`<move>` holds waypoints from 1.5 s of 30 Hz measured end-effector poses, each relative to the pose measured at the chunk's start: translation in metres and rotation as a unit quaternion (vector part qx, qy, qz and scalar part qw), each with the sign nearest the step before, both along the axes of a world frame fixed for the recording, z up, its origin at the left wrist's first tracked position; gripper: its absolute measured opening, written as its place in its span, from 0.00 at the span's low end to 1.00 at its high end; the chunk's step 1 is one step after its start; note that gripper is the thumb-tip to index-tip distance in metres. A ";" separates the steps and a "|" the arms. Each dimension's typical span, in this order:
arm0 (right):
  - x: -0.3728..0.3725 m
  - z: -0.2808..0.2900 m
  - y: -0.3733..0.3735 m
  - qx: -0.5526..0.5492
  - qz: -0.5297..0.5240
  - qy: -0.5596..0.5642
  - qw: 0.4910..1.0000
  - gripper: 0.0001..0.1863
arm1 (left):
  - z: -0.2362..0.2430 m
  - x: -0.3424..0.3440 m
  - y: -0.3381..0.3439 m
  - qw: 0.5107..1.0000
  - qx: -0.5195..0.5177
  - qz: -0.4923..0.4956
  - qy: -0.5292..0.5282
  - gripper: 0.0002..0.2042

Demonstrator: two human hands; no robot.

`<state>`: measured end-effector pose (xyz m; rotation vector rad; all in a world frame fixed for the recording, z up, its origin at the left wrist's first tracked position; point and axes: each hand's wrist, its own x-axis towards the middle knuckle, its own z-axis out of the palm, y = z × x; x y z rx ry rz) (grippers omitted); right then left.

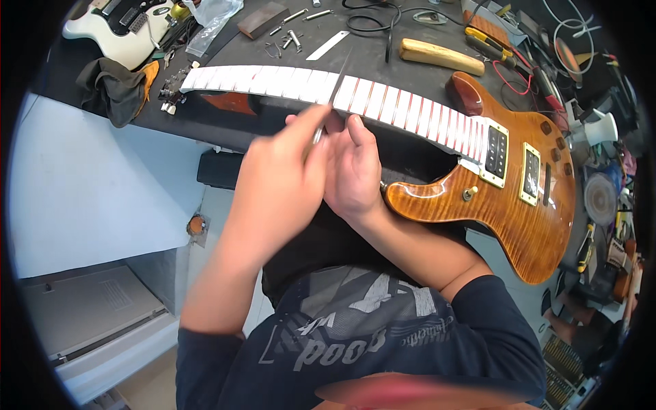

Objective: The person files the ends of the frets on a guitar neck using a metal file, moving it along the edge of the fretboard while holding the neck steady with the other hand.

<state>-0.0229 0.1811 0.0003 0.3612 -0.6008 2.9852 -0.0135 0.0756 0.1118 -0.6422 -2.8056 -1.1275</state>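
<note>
At bench centre, head view: guitar (506, 198) lies flat, body at 3 o'clock, taped neck (328, 87) running to 10. Left hand (283, 181) pinches a thin metal tool (318, 134), tip at a fret mid-neck. Right hand (352, 171) curled loosely w/ fingertips at neck edge, gripping nothing visible. Best keep strokes short, on the fret only, tape unbroken.

The guitar (506, 198) lies on the workbench (225, 123), its neck (328, 85) pointing left, behind both hands.
</note>
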 end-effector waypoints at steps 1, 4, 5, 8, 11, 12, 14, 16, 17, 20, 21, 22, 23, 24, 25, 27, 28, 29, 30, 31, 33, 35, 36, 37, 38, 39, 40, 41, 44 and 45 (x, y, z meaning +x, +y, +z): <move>0.001 0.000 0.000 0.000 0.001 -0.002 1.000 0.30 | -0.003 -0.016 0.009 1.000 -0.005 0.001 0.016 0.21; -0.001 0.001 -0.002 -0.005 -0.010 -0.007 1.000 0.31 | 0.004 0.004 0.008 0.999 0.017 0.025 -0.028 0.21; -0.001 -0.003 0.003 0.000 -0.005 -0.019 1.000 0.31 | -0.001 0.019 0.001 0.999 0.037 0.015 -0.021 0.22; 0.001 -0.005 -0.001 0.004 0.002 -0.031 1.000 0.32 | -0.002 0.069 -0.036 0.998 0.034 0.009 -0.048 0.24; 0.000 -0.003 0.000 -0.035 0.009 0.000 0.999 0.29 | 0.001 0.048 -0.023 0.999 0.023 0.005 -0.030 0.23; 0.001 -0.002 0.002 -0.042 0.008 0.001 0.999 0.29 | 0.002 0.024 -0.008 1.000 0.014 -0.002 -0.011 0.22; 0.003 0.004 0.003 -0.039 0.044 0.009 0.998 0.30 | 0.004 -0.012 0.011 1.000 -0.005 0.018 -0.005 0.20; 0.003 0.003 0.004 -0.027 0.055 0.005 0.998 0.30 | 0.006 -0.018 0.016 0.999 -0.022 0.021 -0.011 0.19; 0.002 0.002 0.003 -0.028 0.054 0.006 0.998 0.30 | 0.006 -0.009 0.012 0.999 -0.021 0.022 -0.023 0.19; -0.003 -0.008 0.002 -0.005 -0.005 -0.006 1.000 0.32 | 0.008 0.047 -0.018 0.999 -0.007 0.018 -0.049 0.20; 0.000 -0.003 0.002 0.010 0.001 -0.010 1.000 0.32 | 0.008 0.060 -0.027 0.998 0.009 0.021 -0.066 0.21; 0.002 -0.002 0.001 -0.007 0.007 -0.013 1.000 0.32 | 0.009 0.060 -0.027 0.997 0.007 0.022 -0.068 0.21; 0.004 -0.001 0.000 -0.023 0.011 -0.016 1.000 0.31 | 0.010 0.058 -0.026 0.997 0.008 0.022 -0.067 0.21; 0.004 -0.002 0.000 -0.023 0.010 -0.017 1.000 0.31 | 0.009 0.055 -0.025 0.998 0.009 0.020 -0.066 0.21; 0.003 -0.001 0.001 -0.022 0.002 -0.006 1.000 0.31 | 0.007 0.040 -0.016 0.997 0.010 0.024 -0.067 0.21; -0.001 0.001 -0.001 -0.026 0.001 0.005 1.000 0.31 | 0.002 -0.006 0.005 0.999 -0.038 0.002 0.029 0.22; -0.001 -0.002 -0.001 -0.031 0.033 0.008 0.999 0.31 | 0.002 -0.014 0.008 0.999 -0.039 0.006 0.027 0.22; -0.001 -0.003 0.002 -0.034 0.061 0.014 0.997 0.31 | 0.000 -0.022 0.014 0.999 -0.038 0.013 0.023 0.23; 0.004 -0.001 0.001 -0.049 0.066 -0.023 0.996 0.31 | 0.000 -0.024 0.017 0.999 -0.037 0.021 0.019 0.23; 0.004 0.002 0.001 -0.049 0.065 -0.022 0.996 0.31 | 0.002 -0.014 0.014 0.999 -0.037 0.020 0.019 0.23; 0.002 0.001 0.005 -0.029 -0.009 -0.008 1.000 0.31 | 0.001 0.026 -0.005 0.999 0.003 0.004 -0.032 0.23; 0.001 -0.006 0.001 0.002 0.005 -0.010 1.000 0.32 | 0.008 0.063 -0.031 0.999 -0.008 0.012 -0.050 0.23; 0.000 -0.007 -0.002 0.002 0.005 0.000 1.000 0.32 | 0.014 0.071 -0.036 0.997 -0.017 0.025 -0.075 0.23; 0.001 -0.007 -0.003 0.002 0.006 0.007 1.000 0.32 | 0.019 0.067 -0.032 0.997 -0.017 0.027 -0.077 0.23; 0.001 -0.007 -0.003 -0.019 0.006 0.010 1.000 0.31 | 0.019 0.052 -0.023 0.997 -0.024 0.022 -0.077 0.23; 0.000 -0.005 0.001 -0.037 0.001 0.013 0.999 0.31 | 0.016 0.031 -0.010 0.997 -0.028 0.012 -0.076 0.23; 0.001 0.002 0.000 -0.051 -0.005 0.008 0.999 0.30 | 0.007 0.010 0.001 1.000 -0.008 0.002 -0.009 0.22; 0.002 0.006 -0.001 -0.054 0.001 0.007 0.999 0.30 | 0.010 -0.009 0.010 0.999 -0.043 0.005 0.004 0.21; 0.003 0.005 0.001 -0.063 0.042 -0.004 0.997 0.30 | 0.007 -0.025 0.021 0.999 -0.033 0.030 -0.018 0.20; 0.003 0.001 0.001 -0.063 0.043 -0.004 0.997 0.30 | 0.007 -0.011 0.015 0.999 -0.022 0.029 -0.025 0.20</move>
